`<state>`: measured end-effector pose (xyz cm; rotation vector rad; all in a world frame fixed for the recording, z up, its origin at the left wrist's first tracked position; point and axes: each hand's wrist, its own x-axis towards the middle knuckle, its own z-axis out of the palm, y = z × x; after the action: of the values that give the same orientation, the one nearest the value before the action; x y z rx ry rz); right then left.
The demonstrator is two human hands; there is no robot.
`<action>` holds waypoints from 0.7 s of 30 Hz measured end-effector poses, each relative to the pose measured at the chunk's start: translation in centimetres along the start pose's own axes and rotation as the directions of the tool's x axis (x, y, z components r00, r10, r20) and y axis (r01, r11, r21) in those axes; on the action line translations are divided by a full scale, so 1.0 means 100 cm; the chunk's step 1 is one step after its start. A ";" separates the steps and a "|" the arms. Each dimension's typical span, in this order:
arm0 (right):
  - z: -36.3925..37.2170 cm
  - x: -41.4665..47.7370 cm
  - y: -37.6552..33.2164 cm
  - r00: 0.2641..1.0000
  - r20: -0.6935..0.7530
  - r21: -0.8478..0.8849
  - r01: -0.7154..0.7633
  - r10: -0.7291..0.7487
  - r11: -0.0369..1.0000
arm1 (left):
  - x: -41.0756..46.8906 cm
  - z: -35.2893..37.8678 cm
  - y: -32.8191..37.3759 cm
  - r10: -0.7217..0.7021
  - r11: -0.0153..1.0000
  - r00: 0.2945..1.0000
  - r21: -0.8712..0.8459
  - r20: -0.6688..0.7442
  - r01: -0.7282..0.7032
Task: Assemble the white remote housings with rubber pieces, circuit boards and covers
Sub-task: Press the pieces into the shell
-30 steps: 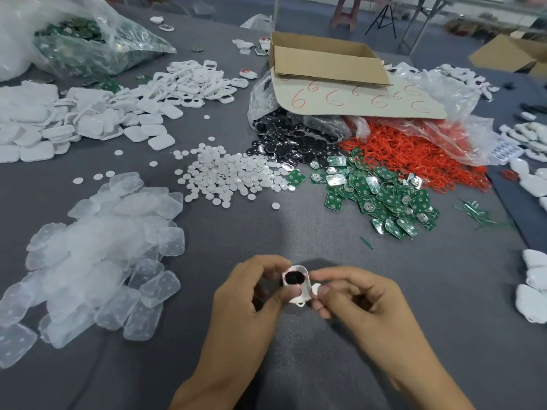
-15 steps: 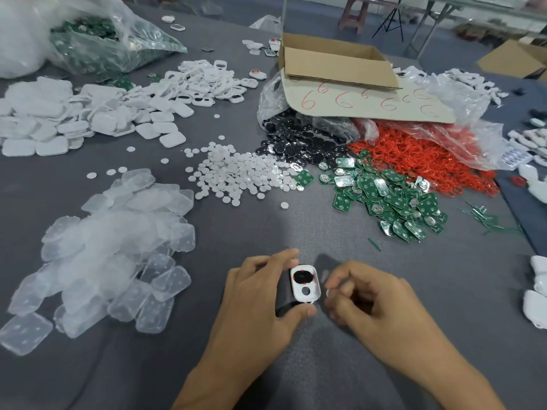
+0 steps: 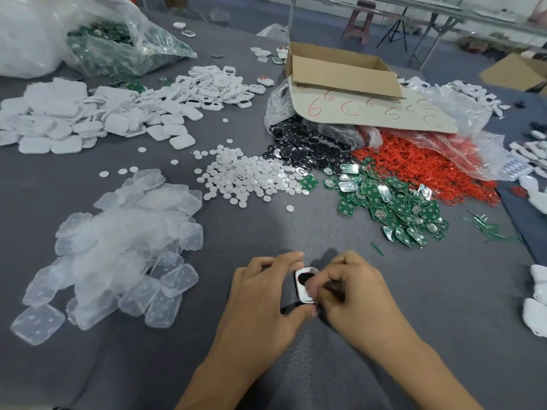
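The left hand [image 3: 266,294] pinches the small white plastic remote housing [image 3: 305,284] lengthwise, with curled fingers at the far end and the thumb at the near end. The right hand [image 3: 355,294] nips its near half with curled fingertips. The housing's long axis runs away from the person, low over the grey table. The heap of green circuit boards [image 3: 393,205] lies ahead-right, nearer the right hand.

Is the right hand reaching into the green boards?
No, the right hand pinches the housing together with the left hand, apart from the boards.

The rubber pads [image 3: 118,247] lie left of the discs [image 3: 245,179], the circuit boards [image 3: 393,202] right, the cardboard box [image 3: 340,84] behind.
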<state>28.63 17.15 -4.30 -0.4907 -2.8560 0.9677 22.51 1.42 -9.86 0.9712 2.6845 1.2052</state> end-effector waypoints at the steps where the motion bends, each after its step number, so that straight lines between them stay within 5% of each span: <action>1: 0.001 0.000 0.000 1.000 -0.006 0.021 -0.023 0.023 1.000 | 0.000 0.000 0.000 -0.003 1.000 1.000 0.002 -0.001 0.003; 10: -0.001 0.013 0.003 0.929 0.141 0.297 -0.370 0.343 0.880 | -0.003 -0.001 0.002 -0.071 0.996 0.997 -0.052 -0.003 0.071; 21: 0.004 0.016 -0.005 0.897 0.121 0.299 -0.441 0.424 0.847 | -0.002 -0.002 0.005 -0.065 0.996 0.997 -0.056 -0.045 0.063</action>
<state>26.87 17.05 -4.36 -1.1172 -2.5932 1.4980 22.89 1.39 -9.44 0.8534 2.6802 1.2974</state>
